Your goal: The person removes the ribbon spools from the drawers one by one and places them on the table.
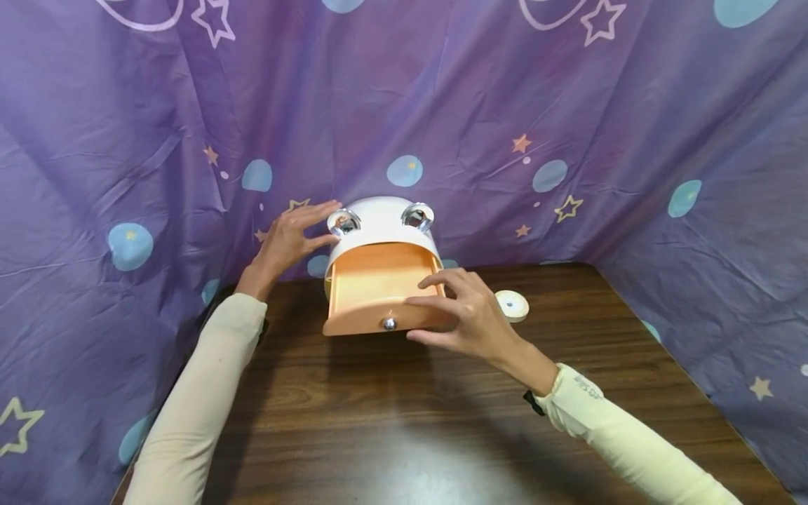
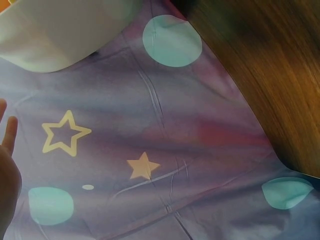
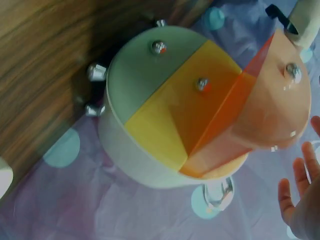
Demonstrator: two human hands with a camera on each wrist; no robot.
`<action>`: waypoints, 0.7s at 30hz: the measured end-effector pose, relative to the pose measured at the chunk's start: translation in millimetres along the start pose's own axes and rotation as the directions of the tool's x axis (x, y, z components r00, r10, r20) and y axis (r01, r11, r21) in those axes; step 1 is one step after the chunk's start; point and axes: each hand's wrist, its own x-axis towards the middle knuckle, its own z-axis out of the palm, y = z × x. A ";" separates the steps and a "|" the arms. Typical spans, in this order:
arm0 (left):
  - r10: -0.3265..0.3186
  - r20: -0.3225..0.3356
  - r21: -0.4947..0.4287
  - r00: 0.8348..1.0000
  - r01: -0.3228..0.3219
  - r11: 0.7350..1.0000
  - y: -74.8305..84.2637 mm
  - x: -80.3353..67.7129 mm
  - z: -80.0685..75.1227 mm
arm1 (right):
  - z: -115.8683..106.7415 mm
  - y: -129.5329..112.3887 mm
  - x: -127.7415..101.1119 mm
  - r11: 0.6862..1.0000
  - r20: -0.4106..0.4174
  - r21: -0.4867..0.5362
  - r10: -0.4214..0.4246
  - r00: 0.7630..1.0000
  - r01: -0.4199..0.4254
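Orange drawer stood pulled out from the top of a small white drawer cabinet at the far edge of the wooden table, against the purple star-print cloth. Right hand held the drawer's front right corner, fingers curled over its rim, thumb under. Left hand lay with straight fingers against the cabinet's left side, by a chrome ring. White tape roll sat just right of the right hand.
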 end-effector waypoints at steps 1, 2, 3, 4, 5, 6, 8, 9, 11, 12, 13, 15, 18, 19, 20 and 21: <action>0.000 0.000 0.000 1.000 0.000 1.000 0.0 -0.2 -0.2 | 2.7 -2.2 0.6 1.000 -0.006 0.002 -0.006 1.000 0.006; -0.003 0.001 0.001 1.000 0.003 1.000 0.1 -0.5 -0.4 | 5.5 -4.2 1.1 1.000 -0.013 0.004 -0.013 1.000 0.014; -0.003 0.003 0.004 1.000 0.003 1.000 0.1 -0.6 -0.6 | 8.2 -6.2 1.4 1.000 -0.018 0.004 -0.015 1.000 0.015; -0.004 0.005 0.005 1.000 0.004 1.000 0.3 -0.7 -0.8 | 10.8 -8.0 1.5 1.000 -0.024 0.003 -0.017 1.000 0.018; -0.007 0.007 0.006 1.000 0.007 1.000 0.2 -1.0 -0.8 | 13.5 -9.7 1.5 1.000 -0.030 0.003 -0.018 0.999 0.018; -0.007 0.007 0.005 1.000 0.007 1.000 0.2 -1.1 -0.8 | 16.1 -11.2 1.5 1.000 -0.035 0.004 -0.016 0.999 0.016; -0.011 0.007 0.005 1.000 0.011 1.000 0.0 -1.3 0.0 | 21.0 -14.1 0.7 1.000 -0.043 -0.001 -0.011 0.999 0.011; -0.014 0.006 0.001 1.000 0.014 1.000 0.1 -1.5 0.2 | 23.2 -15.4 0.0 1.000 -0.047 -0.004 -0.007 0.999 0.007; -0.020 0.005 -0.003 1.000 0.020 1.000 -0.3 -1.9 0.8 | 27.3 -17.8 -1.0 1.000 -0.054 -0.017 -0.007 0.998 0.006; -0.021 0.004 -0.004 1.000 0.021 1.000 -0.4 -2.0 1.0 | 29.2 -18.8 -1.6 1.000 -0.056 -0.027 -0.007 0.998 0.005; -0.022 0.004 -0.002 1.000 0.022 1.000 -0.6 -2.3 1.0 | 30.9 -19.8 -2.2 0.999 -0.057 -0.038 -0.007 0.998 0.005; -0.022 0.006 0.001 1.000 0.022 1.000 -0.7 -2.6 0.7 | 34.0 -21.2 -3.3 0.998 -0.057 -0.059 -0.004 0.998 0.000; -0.020 0.005 0.007 1.000 0.020 1.000 -1.0 -2.8 0.5 | 38.5 -22.3 -5.3 0.996 -0.065 -0.088 0.001 0.998 -0.007; -0.019 0.004 0.008 1.000 0.019 1.000 -1.3 -2.7 0.6 | 39.9 -22.4 -5.9 0.996 -0.069 -0.094 0.005 0.998 -0.011; -0.018 0.004 0.007 1.000 0.018 1.000 -1.6 -2.8 0.8 | 41.3 -22.3 -6.5 0.995 -0.077 -0.097 0.007 0.997 -0.015; -0.016 0.004 0.007 1.000 0.016 1.000 -1.9 -2.8 1.0 | 42.7 -22.2 -7.1 0.994 -0.086 -0.104 0.009 0.996 -0.018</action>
